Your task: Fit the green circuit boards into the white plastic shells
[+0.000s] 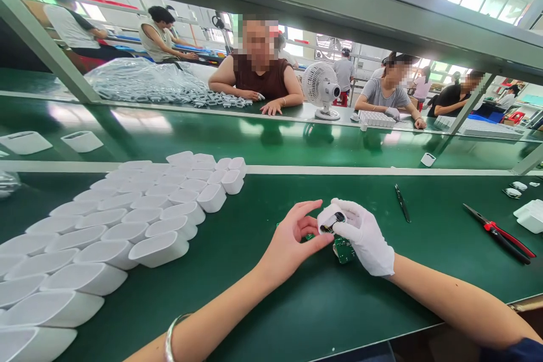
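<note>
Over the green bench, a small white plastic housing (323, 216) with a black part and thin wires in its opening is between my two hands. My left hand (292, 235), bare, curls round its left side, with the thumb below and the index finger raised off it. In a white glove, my right hand (362, 235) pinches the housing from the right. A green circuit board (344, 251) lies just under the gloved hand, partly covered by it. More green pieces show behind my left fingers, too hidden to make out.
Rows of white plastic shells (139, 215) cover the left of the bench. To the right lie black tweezers (402, 203) and red-handled pliers (500, 235). A conveyor belt (271, 150) runs beyond, with a fan (321, 87) and seated co-workers across it. A shelf beam (297, 8) crosses overhead.
</note>
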The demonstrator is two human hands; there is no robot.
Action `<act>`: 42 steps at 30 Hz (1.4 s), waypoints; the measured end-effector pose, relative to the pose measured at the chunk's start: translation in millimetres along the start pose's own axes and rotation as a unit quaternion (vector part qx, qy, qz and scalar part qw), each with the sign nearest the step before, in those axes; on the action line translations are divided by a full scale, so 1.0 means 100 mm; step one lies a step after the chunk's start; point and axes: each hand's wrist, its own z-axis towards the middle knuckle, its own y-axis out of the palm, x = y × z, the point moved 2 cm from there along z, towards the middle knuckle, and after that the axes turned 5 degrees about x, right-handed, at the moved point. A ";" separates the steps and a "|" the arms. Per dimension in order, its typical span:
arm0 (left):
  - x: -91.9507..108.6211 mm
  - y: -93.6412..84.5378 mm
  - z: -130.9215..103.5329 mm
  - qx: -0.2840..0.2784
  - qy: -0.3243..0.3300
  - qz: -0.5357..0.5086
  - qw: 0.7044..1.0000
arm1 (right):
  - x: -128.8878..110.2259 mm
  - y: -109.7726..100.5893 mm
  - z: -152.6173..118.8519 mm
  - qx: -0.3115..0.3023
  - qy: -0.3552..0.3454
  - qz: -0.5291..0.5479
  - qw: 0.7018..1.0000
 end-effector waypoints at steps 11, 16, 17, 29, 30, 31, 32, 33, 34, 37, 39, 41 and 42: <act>0.01 -0.03 0.06 0.006 -0.142 -0.068 0.988 | -0.05 -0.03 0.04 -0.008 0.108 -0.014 0.994; 0.06 -0.03 0.05 -0.015 -0.154 -0.073 0.985 | -0.07 -0.02 0.01 0.007 0.065 -0.069 0.995; 0.06 -0.03 0.05 -0.009 -0.157 -0.078 0.984 | -0.07 -0.01 0.00 0.012 0.060 -0.067 0.996; 0.00 -0.01 0.05 -0.006 -0.185 -0.099 0.978 | -0.09 0.01 0.04 -0.067 0.109 -0.065 0.990; 0.01 -0.01 0.05 0.004 -0.183 -0.103 0.978 | -0.08 -0.01 0.05 -0.075 0.114 -0.060 0.989; 0.03 -0.01 0.05 0.016 -0.178 -0.105 0.978 | -0.08 -0.02 0.05 -0.075 0.115 -0.056 0.989; 0.04 -0.02 0.05 0.027 -0.173 -0.107 0.979 | -0.08 -0.03 0.06 -0.067 0.111 -0.057 0.990; 0.06 -0.02 0.05 0.036 -0.169 -0.108 0.979 | -0.08 -0.04 0.06 -0.054 0.103 -0.065 0.991; 0.06 -0.03 0.05 0.040 -0.167 -0.107 0.979 | -0.08 -0.05 0.05 -0.041 0.094 -0.079 0.992; 0.05 -0.04 0.06 0.040 -0.181 -0.085 0.979 | -0.09 -0.05 0.03 -0.024 0.059 -0.130 0.989; 0.03 -0.04 0.06 0.044 -0.197 -0.068 0.977 | -0.10 -0.07 0.02 -0.023 -0.004 -0.180 0.983; 0.02 -0.04 0.05 0.046 -0.213 -0.060 0.974 | -0.12 -0.09 0.01 -0.017 -0.142 -0.256 0.956; 0.01 -0.03 0.04 0.044 -0.218 -0.058 0.973 | -0.14 -0.10 -0.01 -0.023 -0.222 -0.297 0.929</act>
